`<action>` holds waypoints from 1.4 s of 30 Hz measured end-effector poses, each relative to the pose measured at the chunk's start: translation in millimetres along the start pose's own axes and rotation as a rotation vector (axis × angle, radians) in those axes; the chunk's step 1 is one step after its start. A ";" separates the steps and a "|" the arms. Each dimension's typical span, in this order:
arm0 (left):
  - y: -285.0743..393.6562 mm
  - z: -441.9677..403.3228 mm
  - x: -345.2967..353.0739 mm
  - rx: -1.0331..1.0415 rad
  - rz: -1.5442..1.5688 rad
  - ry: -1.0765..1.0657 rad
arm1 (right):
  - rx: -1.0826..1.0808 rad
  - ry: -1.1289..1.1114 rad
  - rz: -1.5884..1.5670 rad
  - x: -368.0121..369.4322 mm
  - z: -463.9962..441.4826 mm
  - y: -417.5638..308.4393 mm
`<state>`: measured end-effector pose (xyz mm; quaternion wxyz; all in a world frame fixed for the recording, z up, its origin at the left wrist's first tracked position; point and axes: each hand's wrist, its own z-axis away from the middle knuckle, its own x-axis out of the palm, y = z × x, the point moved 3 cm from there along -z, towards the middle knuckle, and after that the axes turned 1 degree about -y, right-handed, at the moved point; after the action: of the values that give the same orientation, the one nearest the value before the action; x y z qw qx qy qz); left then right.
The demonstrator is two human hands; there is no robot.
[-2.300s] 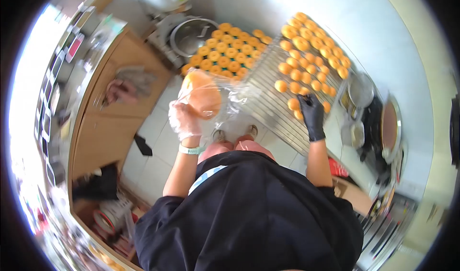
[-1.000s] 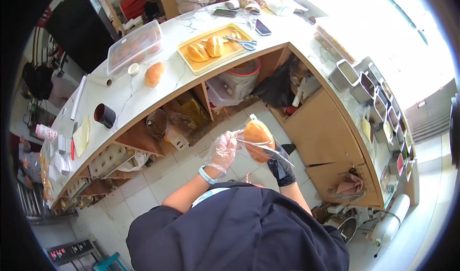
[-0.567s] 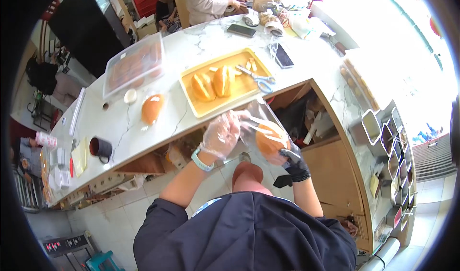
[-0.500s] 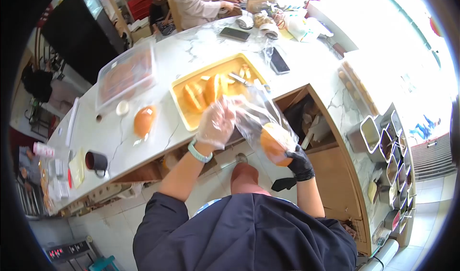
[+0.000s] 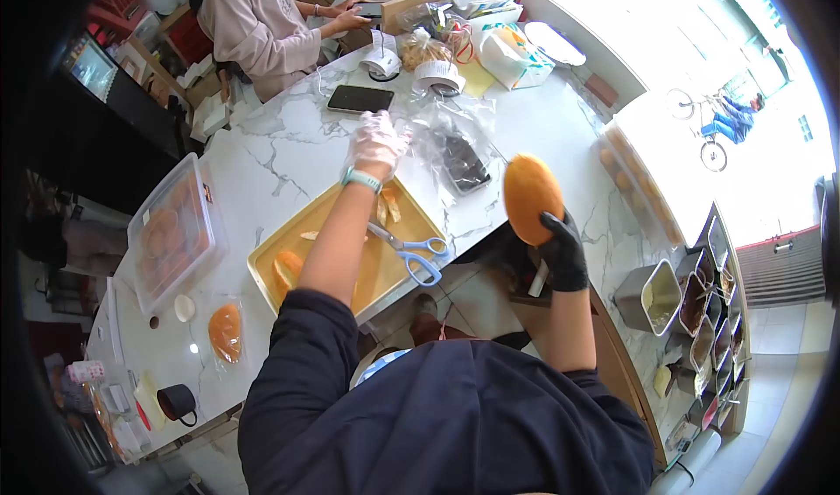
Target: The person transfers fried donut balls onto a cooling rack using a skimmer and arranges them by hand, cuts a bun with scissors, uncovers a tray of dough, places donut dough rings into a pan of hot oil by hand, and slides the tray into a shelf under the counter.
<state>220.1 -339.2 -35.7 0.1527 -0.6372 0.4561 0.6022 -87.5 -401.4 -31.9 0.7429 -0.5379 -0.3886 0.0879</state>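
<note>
My right hand (image 5: 564,252), in a black glove, grips an oval golden-brown bread bun (image 5: 532,199) and holds it upright above the counter's edge. My left hand (image 5: 378,143), in a loose clear plastic glove, reaches over the far side of the yellow tray (image 5: 262,263). Its fingers are curled at the edge of a clear plastic bag (image 5: 451,128), which lies partly over a dark phone (image 5: 465,161). Blue-handled scissors (image 5: 411,252) rest on the tray's right side. Bread pieces (image 5: 287,269) lie in the tray, partly hidden by my left forearm.
Left of the tray are a wrapped bun (image 5: 226,332), a lidded plastic box (image 5: 175,233) and a black mug (image 5: 177,402). Another phone (image 5: 360,99) lies farther back, near a seated person (image 5: 258,31). Metal containers (image 5: 649,296) stand at right.
The bun is out of the clear bag and raised in my right hand. My left hand has moved forward across the tray with the bag. The whole view has shifted.
</note>
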 end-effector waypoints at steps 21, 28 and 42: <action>-91.2 197.5 -92.8 -0.375 2.518 0.339 | -0.377 -0.579 1.963 134.4 1.8 90.2; -91.3 212.5 -113.7 -0.224 2.622 0.180 | -0.193 -0.430 1.993 140.5 15.5 101.5; -91.3 213.3 -140.9 -0.287 2.546 0.304 | 0.204 -0.484 1.024 95.8 88.5 85.3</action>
<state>175.8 -75.5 11.0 -0.6485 0.1715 0.6834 0.2882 -57.1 -249.5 -49.0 0.5435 -0.5477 -0.2273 0.5941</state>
